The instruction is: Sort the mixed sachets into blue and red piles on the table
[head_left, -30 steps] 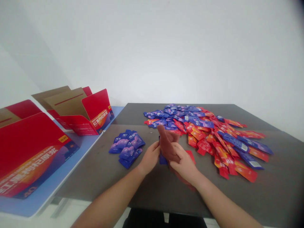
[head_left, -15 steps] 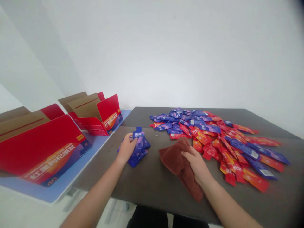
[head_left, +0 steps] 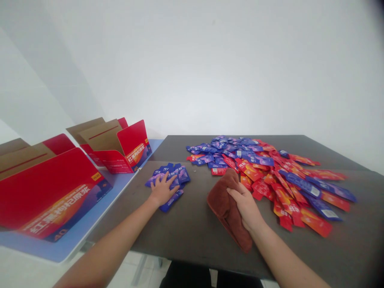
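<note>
Lying over the small blue sachet cluster (head_left: 182, 174) in the head view: left hand (head_left: 161, 191), fingers splayed, released. Right hand (head_left: 245, 205): fingers clenched on brown cloth (head_left: 222, 202) over the bench (head_left: 186, 240), near the mixed red-and-blue sachet pile (head_left: 264, 168).

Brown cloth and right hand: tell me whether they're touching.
Touching. The head view shows the right hand gripping the brown cloth, its thumb laid over the folds.
</note>
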